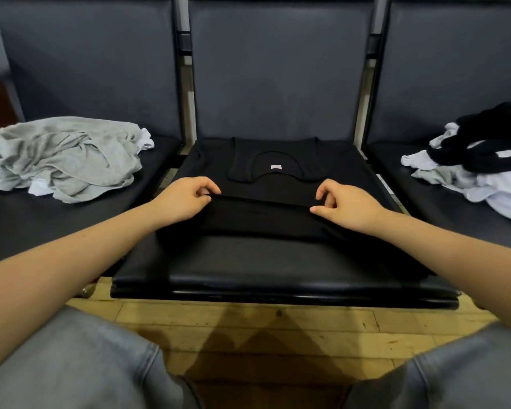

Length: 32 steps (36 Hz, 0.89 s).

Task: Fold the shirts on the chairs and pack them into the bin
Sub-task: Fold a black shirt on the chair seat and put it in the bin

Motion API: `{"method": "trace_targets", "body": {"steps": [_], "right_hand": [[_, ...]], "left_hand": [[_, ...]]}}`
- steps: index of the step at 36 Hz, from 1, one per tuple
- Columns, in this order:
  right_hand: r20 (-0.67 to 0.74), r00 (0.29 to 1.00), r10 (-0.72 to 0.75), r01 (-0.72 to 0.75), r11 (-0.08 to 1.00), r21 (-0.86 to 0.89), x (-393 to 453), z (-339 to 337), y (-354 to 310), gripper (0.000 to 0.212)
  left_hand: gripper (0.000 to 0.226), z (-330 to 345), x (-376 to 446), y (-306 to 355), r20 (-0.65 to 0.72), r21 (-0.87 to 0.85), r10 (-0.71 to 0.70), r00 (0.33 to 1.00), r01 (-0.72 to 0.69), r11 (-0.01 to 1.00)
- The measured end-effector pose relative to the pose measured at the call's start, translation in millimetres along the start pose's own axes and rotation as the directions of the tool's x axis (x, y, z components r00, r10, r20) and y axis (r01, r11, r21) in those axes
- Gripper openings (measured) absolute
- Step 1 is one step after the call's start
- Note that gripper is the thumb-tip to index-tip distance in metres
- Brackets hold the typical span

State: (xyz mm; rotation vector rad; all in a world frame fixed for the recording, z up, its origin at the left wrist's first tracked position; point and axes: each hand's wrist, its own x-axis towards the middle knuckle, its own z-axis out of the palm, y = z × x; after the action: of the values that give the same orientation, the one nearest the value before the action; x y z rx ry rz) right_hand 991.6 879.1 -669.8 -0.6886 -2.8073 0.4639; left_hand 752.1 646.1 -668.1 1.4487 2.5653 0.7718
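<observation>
Head view: flat black cotton shirt (278, 184) spread on middle black padded chair seat (278, 270), lower hem doubled up. Left hand (186, 199) and right hand (345, 206) pinching that folded edge, fingers clamped on cloth at either end. Left of the left fingers, crumpled grey shirt heap (62, 157); right of the right fingers, tangled black-and-white shirt pile (478, 163).

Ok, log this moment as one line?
step: folding | item: black shirt on middle seat | left hand: pinching fold | right hand: pinching fold | bin: unseen
</observation>
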Motion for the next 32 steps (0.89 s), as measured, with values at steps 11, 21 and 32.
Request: {"method": "trace_targets", "body": {"steps": [11,21,32], "right_hand": [[0.097,0.977,-0.19,0.205,0.962,-0.178,-23,-1,-6,0.019],[0.233,0.969,0.08,-0.059,0.994,-0.093,-28,-14,-8,0.02],[0.265,0.959,0.102,-0.095,0.995,-0.04,-28,-23,-7,0.031]], "left_hand": [[0.021,1,-16,24,-0.049,0.073,0.213,0.976,-0.21,0.975],[0.042,16,-14,28,0.117,0.384,0.107,0.987,-0.144,0.912],[0.012,3,-5,21,0.131,0.393,-0.065,0.989,0.008,0.919]]}}
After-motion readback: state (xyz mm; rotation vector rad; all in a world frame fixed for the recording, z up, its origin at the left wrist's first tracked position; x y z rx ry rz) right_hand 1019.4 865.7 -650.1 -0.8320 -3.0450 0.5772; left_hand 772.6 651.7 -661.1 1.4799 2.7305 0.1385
